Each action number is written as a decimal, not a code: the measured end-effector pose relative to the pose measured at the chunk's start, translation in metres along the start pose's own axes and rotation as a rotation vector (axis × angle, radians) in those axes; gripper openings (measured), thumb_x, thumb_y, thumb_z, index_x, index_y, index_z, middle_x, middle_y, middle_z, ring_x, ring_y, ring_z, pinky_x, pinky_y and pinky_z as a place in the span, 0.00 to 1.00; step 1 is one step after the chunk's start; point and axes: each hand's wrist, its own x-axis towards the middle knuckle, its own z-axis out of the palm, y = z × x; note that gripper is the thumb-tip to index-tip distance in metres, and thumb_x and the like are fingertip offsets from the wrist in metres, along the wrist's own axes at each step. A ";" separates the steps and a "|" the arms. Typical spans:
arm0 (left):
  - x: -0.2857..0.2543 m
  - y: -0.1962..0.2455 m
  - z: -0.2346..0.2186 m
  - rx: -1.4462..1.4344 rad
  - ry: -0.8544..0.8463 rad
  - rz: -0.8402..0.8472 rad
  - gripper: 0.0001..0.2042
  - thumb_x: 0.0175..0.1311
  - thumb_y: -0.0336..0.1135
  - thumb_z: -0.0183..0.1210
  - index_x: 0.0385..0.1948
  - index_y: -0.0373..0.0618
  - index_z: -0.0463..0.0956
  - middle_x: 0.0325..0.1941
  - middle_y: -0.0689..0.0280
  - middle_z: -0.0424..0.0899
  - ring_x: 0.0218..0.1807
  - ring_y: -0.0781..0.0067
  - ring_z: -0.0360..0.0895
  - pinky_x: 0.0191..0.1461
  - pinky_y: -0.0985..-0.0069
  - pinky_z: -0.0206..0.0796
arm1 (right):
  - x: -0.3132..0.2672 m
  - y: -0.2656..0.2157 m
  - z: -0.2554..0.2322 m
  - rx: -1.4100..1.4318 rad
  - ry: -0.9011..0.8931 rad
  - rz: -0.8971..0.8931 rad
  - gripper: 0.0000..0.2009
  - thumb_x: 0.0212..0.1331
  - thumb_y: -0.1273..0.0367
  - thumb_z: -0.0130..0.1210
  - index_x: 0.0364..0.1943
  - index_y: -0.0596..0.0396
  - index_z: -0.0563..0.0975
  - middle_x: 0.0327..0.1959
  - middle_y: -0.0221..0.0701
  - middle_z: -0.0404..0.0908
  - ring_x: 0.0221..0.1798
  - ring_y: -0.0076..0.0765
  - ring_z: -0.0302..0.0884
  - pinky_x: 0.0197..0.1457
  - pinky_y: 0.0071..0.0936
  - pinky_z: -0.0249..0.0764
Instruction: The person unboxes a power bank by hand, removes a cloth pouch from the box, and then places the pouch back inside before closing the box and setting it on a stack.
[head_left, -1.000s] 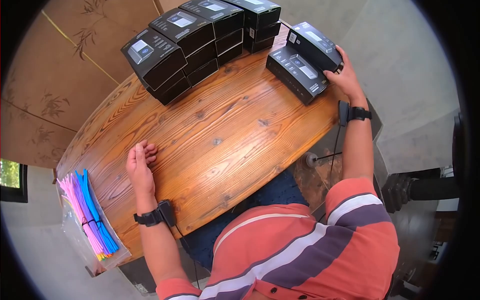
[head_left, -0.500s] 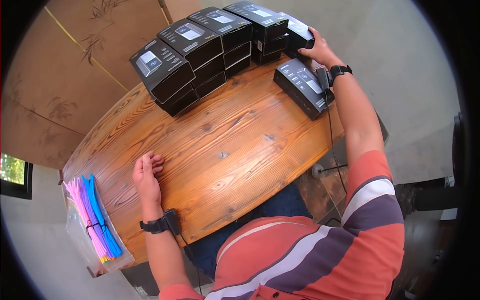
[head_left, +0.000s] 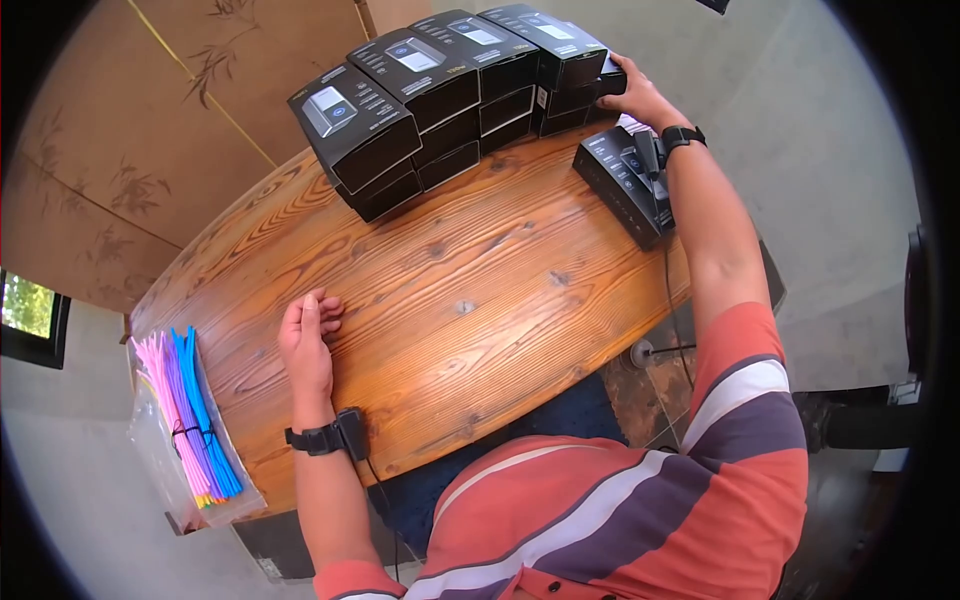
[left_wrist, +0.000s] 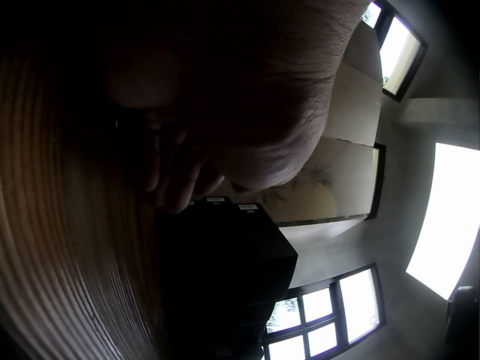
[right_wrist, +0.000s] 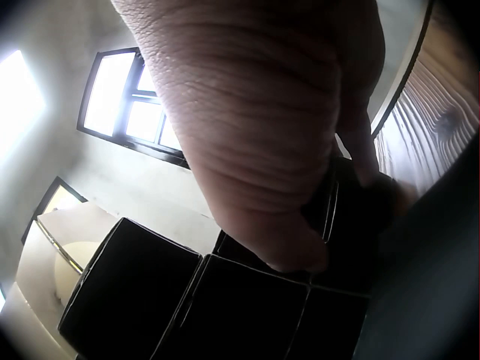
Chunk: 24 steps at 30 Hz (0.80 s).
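My right hand [head_left: 640,98] grips a black box [head_left: 613,82] at the far right end of the stacked row, thumb on its near side and fingers over the far side. Most of that box is hidden behind the stack and the hand. In the right wrist view, the hand [right_wrist: 255,142] covers part of the dark boxes. Another black box [head_left: 612,180] lies nearer me, partly under my right wrist and its camera. My left hand [head_left: 307,340] rests on the wooden table [head_left: 450,310], its fingers loosely curled and holding nothing.
Black boxes [head_left: 375,150] with a device printed on top stand stacked side by side along the table's far edge. At the left end lies a clear plastic bag [head_left: 155,440] with bundled pink, purple and blue sticks [head_left: 205,420]. A cable [head_left: 670,300] hangs from the right wrist camera.
My right hand has carried the box from beside the nearer box, away from me and leftward, to the right end of the stack. The left hand stays on the table.
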 end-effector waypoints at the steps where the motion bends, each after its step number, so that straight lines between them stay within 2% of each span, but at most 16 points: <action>1: 0.000 0.000 0.000 0.000 -0.006 0.001 0.17 0.91 0.45 0.55 0.60 0.40 0.82 0.50 0.62 0.93 0.50 0.74 0.89 0.53 0.78 0.78 | -0.001 -0.004 0.000 -0.001 -0.001 -0.001 0.57 0.51 0.59 0.81 0.87 0.49 0.61 0.75 0.56 0.78 0.78 0.60 0.76 0.83 0.46 0.71; 7: 0.002 -0.003 0.000 -0.004 -0.011 0.003 0.17 0.90 0.45 0.55 0.60 0.40 0.83 0.50 0.63 0.93 0.50 0.75 0.88 0.53 0.77 0.78 | -0.009 -0.002 0.004 0.020 -0.038 -0.033 0.57 0.53 0.59 0.81 0.88 0.49 0.60 0.77 0.57 0.77 0.80 0.59 0.75 0.83 0.45 0.71; 10: 0.002 -0.001 0.000 -0.016 -0.004 0.001 0.17 0.90 0.45 0.56 0.59 0.40 0.83 0.49 0.63 0.93 0.50 0.76 0.88 0.53 0.78 0.78 | -0.015 0.025 0.005 0.068 0.017 -0.086 0.56 0.55 0.57 0.80 0.89 0.48 0.58 0.78 0.57 0.76 0.81 0.60 0.73 0.84 0.46 0.70; 12: 0.001 -0.002 0.000 -0.033 0.006 -0.007 0.17 0.90 0.46 0.56 0.59 0.40 0.83 0.49 0.63 0.93 0.50 0.76 0.87 0.53 0.78 0.78 | -0.044 0.022 -0.004 -0.245 0.203 -0.071 0.53 0.58 0.54 0.79 0.88 0.48 0.62 0.78 0.57 0.76 0.82 0.60 0.72 0.84 0.46 0.69; 13: 0.002 -0.002 -0.001 -0.024 0.000 -0.002 0.17 0.90 0.46 0.56 0.59 0.39 0.83 0.49 0.63 0.93 0.50 0.76 0.87 0.53 0.78 0.77 | -0.062 0.014 -0.012 -0.253 0.192 -0.076 0.53 0.58 0.54 0.79 0.88 0.48 0.62 0.78 0.57 0.76 0.82 0.60 0.72 0.84 0.46 0.69; 15: 0.002 -0.002 -0.001 -0.021 -0.006 -0.006 0.17 0.90 0.45 0.56 0.59 0.39 0.83 0.50 0.64 0.93 0.50 0.77 0.87 0.53 0.78 0.77 | -0.109 -0.011 -0.039 -0.112 -0.020 0.114 0.50 0.60 0.52 0.79 0.85 0.48 0.67 0.77 0.57 0.76 0.81 0.60 0.73 0.84 0.46 0.69; 18: 0.003 -0.002 -0.001 0.026 -0.022 -0.004 0.18 0.90 0.45 0.55 0.61 0.40 0.82 0.51 0.62 0.93 0.51 0.75 0.88 0.54 0.77 0.78 | -0.180 -0.039 -0.052 -0.074 -0.074 0.102 0.48 0.59 0.51 0.79 0.83 0.49 0.70 0.76 0.57 0.77 0.80 0.61 0.74 0.83 0.47 0.70; 20: 0.003 -0.003 -0.001 0.021 -0.021 0.000 0.17 0.90 0.45 0.55 0.61 0.40 0.82 0.51 0.63 0.93 0.51 0.75 0.88 0.54 0.78 0.78 | -0.214 -0.050 -0.054 -0.015 -0.191 -0.095 0.50 0.56 0.51 0.80 0.83 0.50 0.71 0.73 0.56 0.79 0.78 0.60 0.76 0.81 0.47 0.72; 21: 0.003 -0.003 -0.001 0.022 -0.023 -0.002 0.17 0.90 0.45 0.55 0.61 0.40 0.82 0.51 0.63 0.93 0.51 0.75 0.88 0.54 0.78 0.78 | -0.228 -0.059 -0.051 -0.015 -0.191 -0.093 0.50 0.56 0.51 0.80 0.83 0.50 0.71 0.73 0.56 0.79 0.78 0.60 0.76 0.81 0.47 0.72; 23: 0.003 -0.003 -0.001 0.015 -0.026 0.000 0.17 0.90 0.45 0.55 0.61 0.40 0.82 0.51 0.63 0.93 0.51 0.75 0.88 0.54 0.77 0.78 | -0.247 -0.082 -0.040 -0.209 -0.129 0.037 0.51 0.52 0.51 0.81 0.82 0.50 0.71 0.71 0.54 0.80 0.77 0.57 0.77 0.80 0.45 0.73; 24: 0.003 -0.003 0.000 0.015 -0.027 0.001 0.17 0.90 0.45 0.55 0.61 0.40 0.82 0.51 0.63 0.93 0.51 0.75 0.88 0.54 0.77 0.78 | -0.248 -0.092 -0.039 -0.181 -0.114 0.123 0.49 0.51 0.55 0.81 0.81 0.51 0.74 0.70 0.53 0.80 0.75 0.55 0.79 0.79 0.44 0.73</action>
